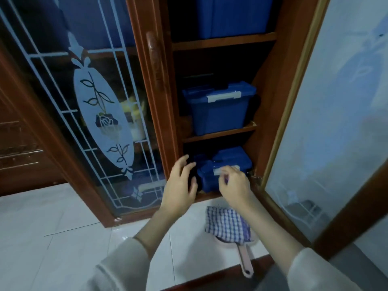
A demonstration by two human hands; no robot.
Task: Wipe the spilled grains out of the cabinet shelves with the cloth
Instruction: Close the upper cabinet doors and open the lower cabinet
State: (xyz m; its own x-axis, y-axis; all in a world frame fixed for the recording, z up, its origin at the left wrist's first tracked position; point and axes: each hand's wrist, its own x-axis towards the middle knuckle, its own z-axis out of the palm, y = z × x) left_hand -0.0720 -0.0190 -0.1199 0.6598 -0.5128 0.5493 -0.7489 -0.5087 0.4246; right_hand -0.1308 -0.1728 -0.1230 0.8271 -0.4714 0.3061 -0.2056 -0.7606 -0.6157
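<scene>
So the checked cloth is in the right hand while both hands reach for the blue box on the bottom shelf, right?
Not quite: the head view shows the checked cloth lying on the floor over a pink dustpan, not in the right hand. Both that hand and the left hand do reach for the blue box on the bottom shelf; the right fingers seem to pinch its white latch.

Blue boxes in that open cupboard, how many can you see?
3, one above another: the top box, the middle box and the bottom box. Others may be hidden behind the closed glass door.
</scene>
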